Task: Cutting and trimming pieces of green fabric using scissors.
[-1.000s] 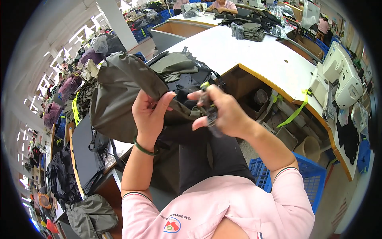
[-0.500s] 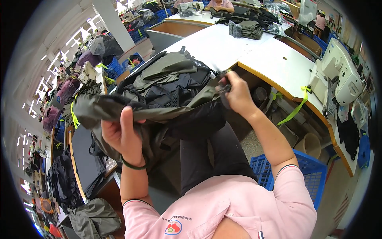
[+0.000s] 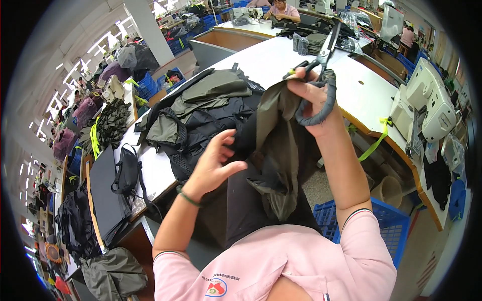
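Observation:
My right hand (image 3: 317,100) is raised over the table's front edge, closed on scissors (image 3: 327,51) with dark wrapped handles, blades pointing up and away. The same hand pinches the top of an olive and black fabric piece (image 3: 280,113), which hangs down in front of my lap. My left hand (image 3: 213,163) is held left of the hanging fabric, thumb and fingers apart, holding nothing. Behind it, a pile of black and olive sewn fabric parts (image 3: 216,95) with mesh and straps lies on the white table (image 3: 251,56).
A white sewing machine (image 3: 432,95) stands at the right, with a yellow-green ribbon (image 3: 381,140) on the table edge. A blue crate (image 3: 386,228) sits low at my right. Black sheets (image 3: 110,195) lie at the left. Across the table, a person (image 3: 283,11) sits by a machine.
My right hand has risen with the scissors and the fabric's upper end. The fabric now hangs from it, off the pile. My left hand has let go of the fabric and moved right.

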`<state>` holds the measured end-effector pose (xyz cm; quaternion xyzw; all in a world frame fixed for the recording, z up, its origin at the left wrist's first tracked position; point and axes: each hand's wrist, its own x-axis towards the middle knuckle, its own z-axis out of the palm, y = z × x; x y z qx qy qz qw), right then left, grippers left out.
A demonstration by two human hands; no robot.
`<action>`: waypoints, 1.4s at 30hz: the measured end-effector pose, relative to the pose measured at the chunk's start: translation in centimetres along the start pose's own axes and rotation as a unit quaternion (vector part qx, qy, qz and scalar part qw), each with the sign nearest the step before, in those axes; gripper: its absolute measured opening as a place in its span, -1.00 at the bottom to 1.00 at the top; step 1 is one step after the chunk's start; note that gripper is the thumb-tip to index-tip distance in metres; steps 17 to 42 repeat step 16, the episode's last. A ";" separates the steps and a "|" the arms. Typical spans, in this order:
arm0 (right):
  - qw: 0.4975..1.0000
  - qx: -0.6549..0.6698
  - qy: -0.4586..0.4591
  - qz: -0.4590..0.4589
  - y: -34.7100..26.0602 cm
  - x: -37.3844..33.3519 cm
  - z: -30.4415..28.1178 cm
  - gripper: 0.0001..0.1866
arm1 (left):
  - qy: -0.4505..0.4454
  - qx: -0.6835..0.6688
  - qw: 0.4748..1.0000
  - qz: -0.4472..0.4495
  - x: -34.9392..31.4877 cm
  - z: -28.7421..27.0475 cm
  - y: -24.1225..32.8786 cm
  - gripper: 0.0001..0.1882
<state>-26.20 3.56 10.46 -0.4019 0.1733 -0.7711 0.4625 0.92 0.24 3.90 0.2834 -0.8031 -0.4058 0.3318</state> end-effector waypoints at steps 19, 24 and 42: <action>0.986 -0.018 -0.123 -0.110 -5.1 3.0 5.7 -0.69 | 0.198 0.270 0.910 0.244 2.6 0.4 4.7 -0.11; 0.986 -0.018 -0.123 -0.110 -5.1 3.0 5.7 -0.69 | 0.198 0.270 0.910 0.244 2.6 0.4 4.7 -0.11; 0.986 -0.018 -0.123 -0.110 -5.1 3.0 5.7 -0.69 | 0.198 0.270 0.910 0.244 2.6 0.4 4.7 -0.11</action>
